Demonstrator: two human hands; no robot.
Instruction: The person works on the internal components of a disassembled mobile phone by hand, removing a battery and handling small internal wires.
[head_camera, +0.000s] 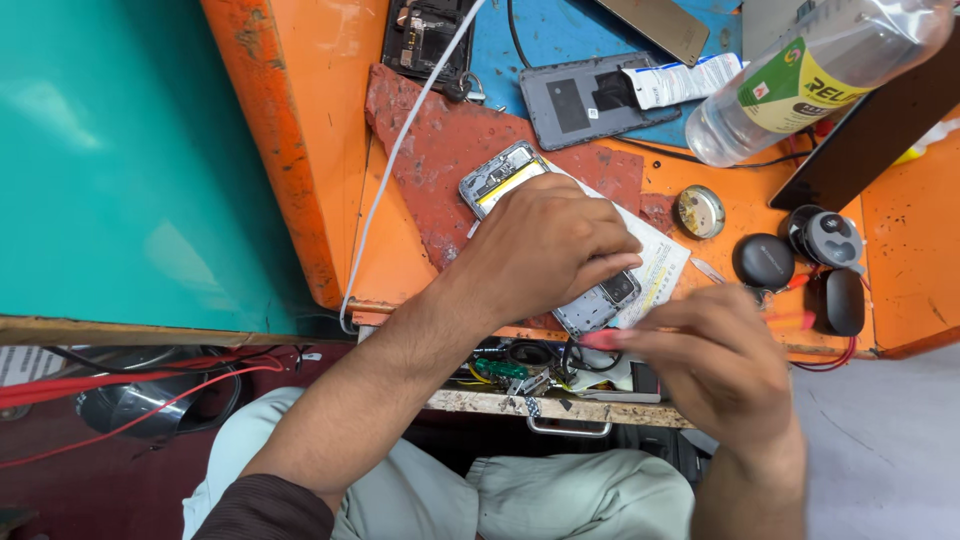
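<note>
Workbench (900, 260), orange and scuffed, carries everything, with a red mat (440, 160) laid toward its left edge. On the mat lies an opened smartphone (505, 178), back cover off and its yellow-labelled battery showing. The left hand (550, 245) presses down over the phone's middle, fingers curled around its lower part. The right hand (720, 360) hovers at the bench's near edge, pinching a thin red-handled tool (600, 339) whose end sits just beside the phone's lower end. A clear plastic bottle (810, 75) lies at the far right corner, and a grey phone back cover (580, 100) lies beyond the mat.
</note>
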